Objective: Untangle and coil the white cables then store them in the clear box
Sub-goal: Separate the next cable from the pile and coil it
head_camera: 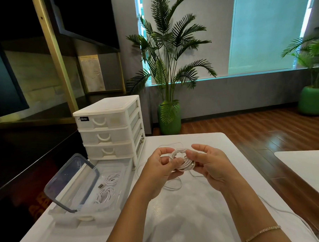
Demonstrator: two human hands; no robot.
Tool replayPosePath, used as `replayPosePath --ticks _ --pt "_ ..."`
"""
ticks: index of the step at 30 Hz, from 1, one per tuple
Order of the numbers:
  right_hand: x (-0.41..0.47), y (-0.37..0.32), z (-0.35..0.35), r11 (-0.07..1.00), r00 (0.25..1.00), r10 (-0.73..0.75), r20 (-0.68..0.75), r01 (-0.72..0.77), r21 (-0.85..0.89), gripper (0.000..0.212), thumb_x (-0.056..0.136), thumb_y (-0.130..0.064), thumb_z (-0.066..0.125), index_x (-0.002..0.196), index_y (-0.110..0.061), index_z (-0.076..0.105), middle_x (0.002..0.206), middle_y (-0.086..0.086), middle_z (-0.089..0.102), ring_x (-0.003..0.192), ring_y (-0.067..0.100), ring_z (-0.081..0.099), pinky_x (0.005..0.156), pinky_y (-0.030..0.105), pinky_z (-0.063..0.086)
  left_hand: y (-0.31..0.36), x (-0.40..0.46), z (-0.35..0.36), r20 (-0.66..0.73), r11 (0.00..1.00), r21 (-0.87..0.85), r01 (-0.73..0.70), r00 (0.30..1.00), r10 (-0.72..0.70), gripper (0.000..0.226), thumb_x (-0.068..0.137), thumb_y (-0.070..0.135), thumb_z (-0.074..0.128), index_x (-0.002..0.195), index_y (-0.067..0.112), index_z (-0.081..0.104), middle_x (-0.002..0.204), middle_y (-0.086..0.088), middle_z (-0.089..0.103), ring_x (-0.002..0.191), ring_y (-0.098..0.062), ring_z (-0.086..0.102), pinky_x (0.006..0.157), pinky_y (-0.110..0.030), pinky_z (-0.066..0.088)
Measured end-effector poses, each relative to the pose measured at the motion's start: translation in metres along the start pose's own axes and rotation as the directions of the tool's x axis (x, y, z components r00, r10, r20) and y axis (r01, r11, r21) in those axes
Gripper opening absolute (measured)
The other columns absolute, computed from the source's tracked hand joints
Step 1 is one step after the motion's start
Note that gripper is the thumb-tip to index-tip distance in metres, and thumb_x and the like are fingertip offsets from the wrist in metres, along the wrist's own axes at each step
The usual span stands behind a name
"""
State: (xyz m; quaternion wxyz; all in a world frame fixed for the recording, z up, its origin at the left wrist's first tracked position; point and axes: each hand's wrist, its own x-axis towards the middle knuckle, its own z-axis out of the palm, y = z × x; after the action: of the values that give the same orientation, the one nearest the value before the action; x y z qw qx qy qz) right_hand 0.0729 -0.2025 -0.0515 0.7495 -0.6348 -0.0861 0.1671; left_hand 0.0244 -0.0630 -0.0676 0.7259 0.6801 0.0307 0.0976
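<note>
Both forearms enter from the bottom edge, the right one wearing a thin bracelet (261, 234). Above the white table (186, 220), the left hand (161, 173) and the right hand (210, 164) meet around a coiled white cable (182, 161).

Grip state:
- Left hand: fingers curled, thumb and fingertips pinching the near-left side of the coil.
- Right hand: fingers curled round the right side of the coil, thumb on top.

Several turns are already wound in the coil. A loose tail of the same cable (173, 186) hangs from the coil and loops on the table beneath the hands. A further white strand (279, 209) trails along the table's right side toward the near edge; whether it belongs to the held cable cannot be determined.

The clear box (111, 201) stands on the table's left side, well apart from the hands, in front of a white drawer unit (109, 128). Its lid (71, 181) is propped open against the box. Two coiled cables (107, 189) already lie inside.

Progress assessment: the task appears to be past its midpoint. Two cables are stored. The held cable is largely coiled. Remaining steps, as judged: wind in the loose tail, place the coil in the box, and process any cable left on the table.
</note>
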Motion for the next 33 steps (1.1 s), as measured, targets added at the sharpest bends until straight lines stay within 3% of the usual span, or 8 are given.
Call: replayPosePath --ticks 9,15,19,24,30,33 --pt "0.003 0.002 -0.001 1.000 1.000 0.002 0.025 -0.002 0.001 0.031 0.082 -0.011 0.064 0.111 -0.014 0.052 0.119 0.017 0.060 0.105 0.032 0.060 0.094 0.038 0.050 -0.002 0.002 0.007 -0.073 0.995 -0.098 0.007 0.997 -0.014 0.017 0.086 0.012 0.060 0.101 0.019 0.054 0.100 -0.004 0.067 0.086 -0.019 0.069 0.063 -0.024 0.058" --pt "0.003 0.000 -0.002 0.999 0.999 -0.007 0.052 0.010 -0.047 0.066 0.074 0.002 0.071 0.131 -0.014 0.042 0.113 0.020 0.064 0.097 0.033 0.065 0.079 0.034 0.054 -0.005 0.004 0.011 -0.172 0.998 -0.025 -0.052 0.984 0.047 0.025 0.082 0.013 0.067 0.098 0.022 0.050 0.096 0.001 0.066 0.082 -0.017 0.068 0.063 -0.023 0.058" --pt "0.005 0.000 -0.004 1.000 0.999 0.004 0.040 -0.003 -0.014 0.084 0.071 0.008 0.071 0.140 -0.019 0.030 0.124 0.022 0.058 0.104 0.038 0.061 0.089 0.045 0.051 -0.005 0.005 0.012 -0.187 0.996 0.035 -0.082 0.979 0.087 0.027 0.082 0.010 0.068 0.095 0.026 0.050 0.093 0.004 0.064 0.082 -0.016 0.067 0.063 -0.023 0.058" --pt "0.007 0.002 -0.006 0.998 0.998 0.039 0.039 -0.040 0.044 0.086 0.075 0.011 0.066 0.143 -0.022 0.025 0.135 0.022 0.049 0.109 0.042 0.057 0.099 0.055 0.044 -0.005 0.004 0.008 -0.092 0.999 0.018 -0.040 0.995 0.041 0.025 0.085 0.010 0.065 0.099 0.025 0.052 0.104 -0.004 0.066 0.089 -0.020 0.068 0.065 -0.023 0.057" --pt "0.007 0.002 -0.008 0.996 0.997 0.049 0.062 -0.053 0.066 0.087 0.078 0.012 0.062 0.145 -0.023 0.020 0.141 0.021 0.042 0.112 0.042 0.055 0.099 0.052 0.044 -0.008 0.004 0.012 -0.098 0.996 0.071 -0.060 0.993 0.067 0.027 0.085 0.011 0.064 0.098 0.030 0.050 0.110 -0.004 0.064 0.090 -0.018 0.067 0.065 -0.021 0.057" --pt "0.006 0.001 -0.009 0.999 0.996 0.025 0.091 -0.029 0.033 0.092 0.078 0.013 0.062 0.147 -0.026 0.014 0.141 0.021 0.043 0.113 0.043 0.055 0.092 0.047 0.049 -0.008 0.004 0.014 -0.128 0.996 0.060 -0.071 0.989 0.078 0.026 0.083 0.010 0.066 0.096 0.027 0.051 0.110 -0.007 0.064 0.092 -0.021 0.067 0.066 -0.023 0.058"
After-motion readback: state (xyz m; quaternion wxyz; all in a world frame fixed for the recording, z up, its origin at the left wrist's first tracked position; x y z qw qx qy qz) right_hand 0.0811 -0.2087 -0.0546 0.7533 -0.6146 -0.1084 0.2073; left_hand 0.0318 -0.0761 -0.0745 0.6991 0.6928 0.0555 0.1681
